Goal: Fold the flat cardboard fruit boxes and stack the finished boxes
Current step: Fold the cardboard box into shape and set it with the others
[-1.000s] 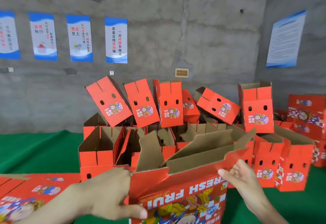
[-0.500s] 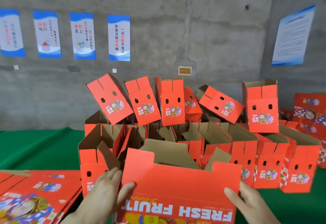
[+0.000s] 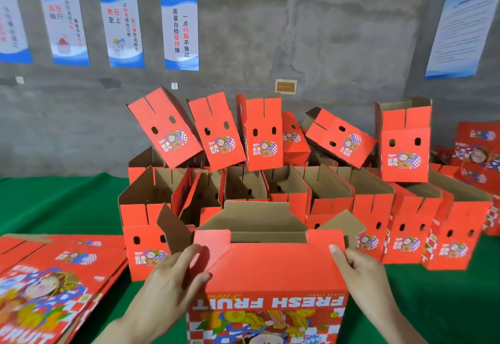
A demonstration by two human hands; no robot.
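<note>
Gripping the fruit box (image 3: 270, 270) between them, left hand (image 3: 167, 284) and right hand (image 3: 362, 276) seemingly clasp its sides.

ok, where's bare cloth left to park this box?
Free: green cloth left of the folded boxes, behind the flat stack; also the strip right of the held box. Centre back is packed.

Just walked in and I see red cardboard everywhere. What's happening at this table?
A person is folding fruit boxes by hand. The left hand and right hand grip the two sides of a half-formed red box, its flaps standing open and its FRESH FRUIT print upside down. Flat blanks lie to the left on the green table. Finished boxes stand behind, with more tilted boxes piled on top.
</note>
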